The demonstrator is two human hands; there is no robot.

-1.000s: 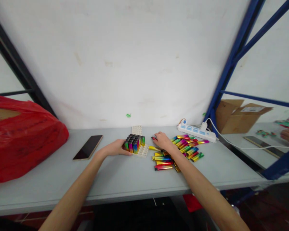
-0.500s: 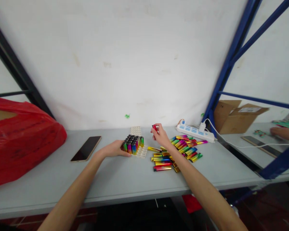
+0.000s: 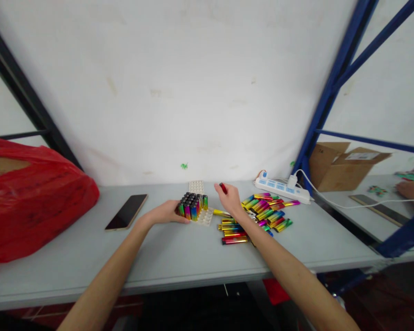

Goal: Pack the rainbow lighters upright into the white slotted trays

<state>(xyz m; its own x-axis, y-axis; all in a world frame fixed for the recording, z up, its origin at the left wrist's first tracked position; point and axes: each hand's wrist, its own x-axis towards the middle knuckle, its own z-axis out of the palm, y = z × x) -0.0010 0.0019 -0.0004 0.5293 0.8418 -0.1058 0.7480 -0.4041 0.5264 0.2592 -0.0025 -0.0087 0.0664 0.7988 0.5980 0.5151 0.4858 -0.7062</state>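
Note:
Several shiny, rainbow-coloured lighters [image 3: 190, 207] with dark tops stand upright, packed close together in a pale tray [image 3: 206, 217] with round hollows. My left hand [image 3: 170, 212] is curled around the left side of this group, thumb at its front corner and the other fingers partly hidden behind. Above the table, to the right of the tray, my right hand [image 3: 229, 198] holds a red lighter [image 3: 223, 187] in closed fingers, its dark end showing. Beneath and beside my right forearm lies a loose pile of metallic lighters [image 3: 264, 209], pointing different ways.
A second pale hollowed tray [image 3: 196, 186] lies by the wall. A phone [image 3: 127, 212] and a red plastic bag [image 3: 41, 202] are on the left. A power strip [image 3: 283, 189] with cables sits back right, near a blue frame post [image 3: 312, 133]. Beyond it, a cardboard box [image 3: 341, 168] and another person's hand [image 3: 412, 189].
My right hand has turned and lowered slightly, still holding the red lighter. My left hand stays against the upright lighters. The whole view has shifted a little.

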